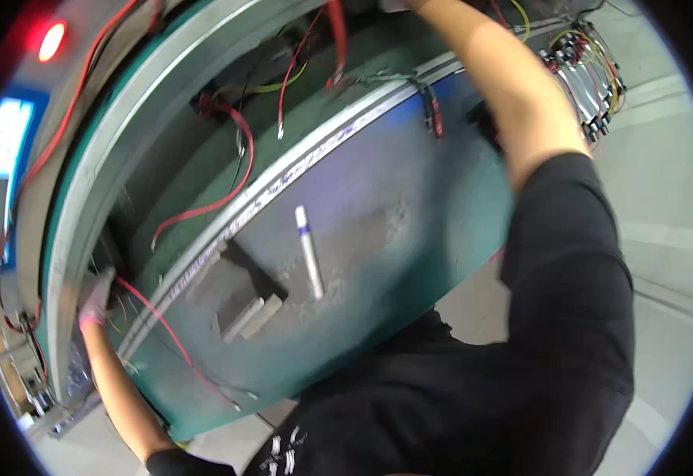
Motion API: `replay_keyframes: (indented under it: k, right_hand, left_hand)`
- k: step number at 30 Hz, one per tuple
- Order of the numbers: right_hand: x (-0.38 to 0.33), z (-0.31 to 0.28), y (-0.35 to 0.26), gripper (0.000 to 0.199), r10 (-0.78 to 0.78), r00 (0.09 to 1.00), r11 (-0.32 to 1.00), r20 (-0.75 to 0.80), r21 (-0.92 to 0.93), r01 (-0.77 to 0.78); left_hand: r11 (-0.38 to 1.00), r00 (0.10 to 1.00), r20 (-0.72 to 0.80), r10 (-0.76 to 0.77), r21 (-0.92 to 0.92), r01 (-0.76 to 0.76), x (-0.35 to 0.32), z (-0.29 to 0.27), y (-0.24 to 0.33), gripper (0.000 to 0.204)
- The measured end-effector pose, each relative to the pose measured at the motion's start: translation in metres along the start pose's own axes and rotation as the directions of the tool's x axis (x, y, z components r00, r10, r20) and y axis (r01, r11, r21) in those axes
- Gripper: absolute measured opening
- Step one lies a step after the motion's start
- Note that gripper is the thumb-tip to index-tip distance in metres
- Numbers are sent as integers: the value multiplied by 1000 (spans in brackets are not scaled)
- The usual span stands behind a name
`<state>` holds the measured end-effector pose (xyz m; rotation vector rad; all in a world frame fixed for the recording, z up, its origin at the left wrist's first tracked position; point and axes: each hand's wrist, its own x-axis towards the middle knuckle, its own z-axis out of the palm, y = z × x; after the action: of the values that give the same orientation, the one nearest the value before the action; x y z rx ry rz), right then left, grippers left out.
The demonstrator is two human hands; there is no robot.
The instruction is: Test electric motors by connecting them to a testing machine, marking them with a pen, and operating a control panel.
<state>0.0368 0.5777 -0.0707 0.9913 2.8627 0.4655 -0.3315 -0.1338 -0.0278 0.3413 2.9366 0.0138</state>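
Note:
My left hand [95,301], in a pale glove with a pink cuff, is at the left end of the curved metal rail [85,178]. Motion blurs its fingers, and I cannot make out whether they grip anything. A red wire [164,321] runs down beside it. Far across the bench, my right hand [398,3] reaches past the top edge of the picture; only a bit of its glove shows and its fingers are hidden. Between my arms, a white marker pen [309,254] with a blue band lies on the green bench mat [362,313], near dark rectangular blocks [251,317].
A straight metal rail [283,170] crosses the bench. Beyond it lie loose red cables [243,151], and clipped leads [434,111] hang over it. Wired silver modules [592,83] stand at the upper right. A red lamp [51,41] glows above a lit screen [1,174] at the left.

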Motion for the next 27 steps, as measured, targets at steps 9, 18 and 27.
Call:
replay_keyframes:
  k: [9,18,27]
  right_hand:
    - [23,12,-24,55,307,952,949,0,71,-306]
    - [-61,-25,8,35,-329,830,-399,450,731,-554]
    - [-434,-87,1,52,7,917,-771,398,586,-249]
  left_hand:
    - [878,987,150,59,462,-122,-5,33,44,70]
    - [803,738,-366,567,48,-593,61,59,145,52]
    - [512,617,-213,758,-392,-764,-260,-8,244,47]
